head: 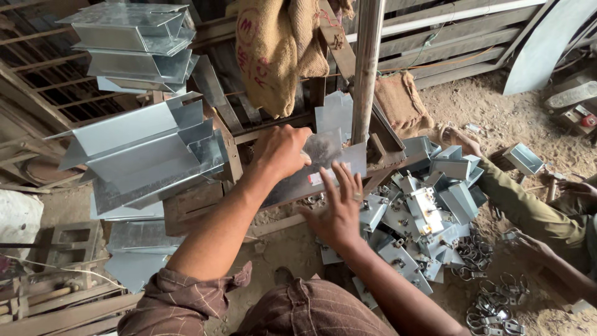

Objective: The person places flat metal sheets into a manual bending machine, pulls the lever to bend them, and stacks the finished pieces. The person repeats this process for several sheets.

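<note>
You are looking down on a bare floor of sandy, trampled dirt (497, 106), palest in the upper right of the frame. A round grey metal post (367, 68) rises through the top centre. Behind it, weathered wooden rails (435, 59) run across the upper right, and a curved sheet of grey metal (544, 43) leans in the top right corner. A brown burlap sack (273, 50) hangs at top centre, with a second burlap piece (398, 99) lying lower, right of the post. Rusted wire grating (43, 74) fills the upper left. Rough wooden planks (68, 308) sit at lower left. The light is soft, even daylight.
</note>
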